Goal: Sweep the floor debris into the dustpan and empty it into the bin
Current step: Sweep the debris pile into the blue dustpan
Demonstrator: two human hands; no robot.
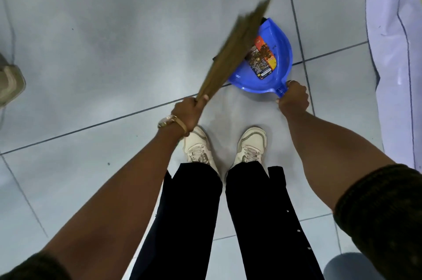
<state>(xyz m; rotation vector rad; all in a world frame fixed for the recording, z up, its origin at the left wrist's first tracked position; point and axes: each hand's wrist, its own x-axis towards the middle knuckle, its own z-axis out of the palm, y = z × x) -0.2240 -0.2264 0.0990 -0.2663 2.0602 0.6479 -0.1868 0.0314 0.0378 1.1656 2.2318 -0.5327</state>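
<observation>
Left hand (190, 111) gripping blurred brown grass broom (237, 51) across blue plastic dustpan (277, 67) holding printed wrapper (262, 57), right hand (293, 98) clasping its handle, white sneakers (251, 146) near.

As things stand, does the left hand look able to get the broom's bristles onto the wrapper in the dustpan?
Probably yes. The left hand grips the broom, whose blurred bristles already lie across the open mouth of the blue dustpan, next to the wrapper. The right hand holds the dustpan's handle, clear of that path.
</observation>
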